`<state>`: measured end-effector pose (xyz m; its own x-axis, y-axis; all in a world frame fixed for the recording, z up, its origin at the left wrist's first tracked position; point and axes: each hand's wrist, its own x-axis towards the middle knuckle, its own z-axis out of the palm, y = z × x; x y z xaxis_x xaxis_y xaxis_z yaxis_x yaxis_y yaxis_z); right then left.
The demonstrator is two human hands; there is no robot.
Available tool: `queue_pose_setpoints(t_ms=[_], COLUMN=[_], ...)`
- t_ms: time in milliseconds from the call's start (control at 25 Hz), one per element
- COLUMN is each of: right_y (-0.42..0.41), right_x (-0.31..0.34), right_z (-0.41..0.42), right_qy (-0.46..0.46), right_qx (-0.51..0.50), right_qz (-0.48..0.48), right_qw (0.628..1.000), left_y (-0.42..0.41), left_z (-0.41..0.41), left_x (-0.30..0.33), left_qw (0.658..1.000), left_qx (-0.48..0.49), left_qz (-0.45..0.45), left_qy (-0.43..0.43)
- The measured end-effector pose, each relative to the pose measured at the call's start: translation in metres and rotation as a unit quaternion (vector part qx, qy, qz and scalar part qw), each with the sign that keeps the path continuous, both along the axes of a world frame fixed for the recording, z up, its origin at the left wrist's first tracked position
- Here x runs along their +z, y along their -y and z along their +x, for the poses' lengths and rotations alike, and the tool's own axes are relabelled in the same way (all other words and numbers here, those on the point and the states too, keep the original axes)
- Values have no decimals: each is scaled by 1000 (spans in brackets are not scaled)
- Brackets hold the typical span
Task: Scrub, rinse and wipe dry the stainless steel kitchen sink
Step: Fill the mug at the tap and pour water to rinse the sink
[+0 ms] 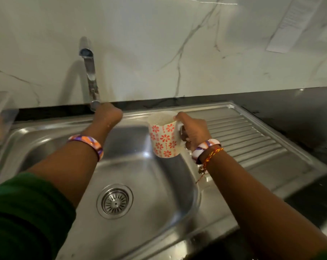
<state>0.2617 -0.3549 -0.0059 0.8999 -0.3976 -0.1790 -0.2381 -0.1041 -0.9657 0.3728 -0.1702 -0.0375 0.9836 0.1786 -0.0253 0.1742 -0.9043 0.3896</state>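
Marble-look wall fills the top half of the frame — pale, glossy, grey veining, with a white printed sheet stuck on at upper right. A black countertop runs along its foot and down the right edge.

Stainless steel sink takes the centre and lower frame: brushed metal, rounded-corner basin, raised rim. The ribbed drainboard sits right of the basin, its parallel grooves running toward the right edge. A round strainer drain with radial slots lies at lower centre of the basin floor; the basin floor around it is bare metal, so there is free room below both forearms.

Chrome tap stands at upper left, a tall thin spout rising from the back rim, blurred near its base.

Left hand is at the tap base, fingers curled around it — grip looks closed on the tap, though blur hides the fingertips. A patterned bangle is on that wrist, a dark green sleeve at lower left.

Right hand grasps the handle of a mug, held upright over the basin's right rim, near the drainboard edge. The mug is white ceramic, tapered, with a red-orange flower print. Bangle and red thread are on that wrist.

A clear plastic container is cut off by the left edge, just beside the sink rim.
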Motion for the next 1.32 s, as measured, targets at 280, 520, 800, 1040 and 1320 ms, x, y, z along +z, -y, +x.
queue_pose_setpoints(t_ms=[280, 520, 800, 1040, 1320], right_y=[110, 192, 184, 126, 135], right_x=[18, 24, 30, 25, 57], right_z=[-69, -112, -120, -118, -110], right_qy=[-50, -87, -87, -45, -8], right_qx=[59, 124, 297, 436, 415], right_qz=[-70, -172, -277, -103, -186], right_qw=[995, 974, 910, 893, 891], left_y=[120, 239, 228, 86, 126], left_z=[-115, -215, -252, -291, -281], left_x=[-14, -40, -69, -52, -39], left_qw=[960, 944, 975, 962, 989], left_qx=[-266, -291, -170, 55, -68], left_qz=[-68, -129, 36, 126, 10], left_qy=[-54, -93, -139, -234, -131])
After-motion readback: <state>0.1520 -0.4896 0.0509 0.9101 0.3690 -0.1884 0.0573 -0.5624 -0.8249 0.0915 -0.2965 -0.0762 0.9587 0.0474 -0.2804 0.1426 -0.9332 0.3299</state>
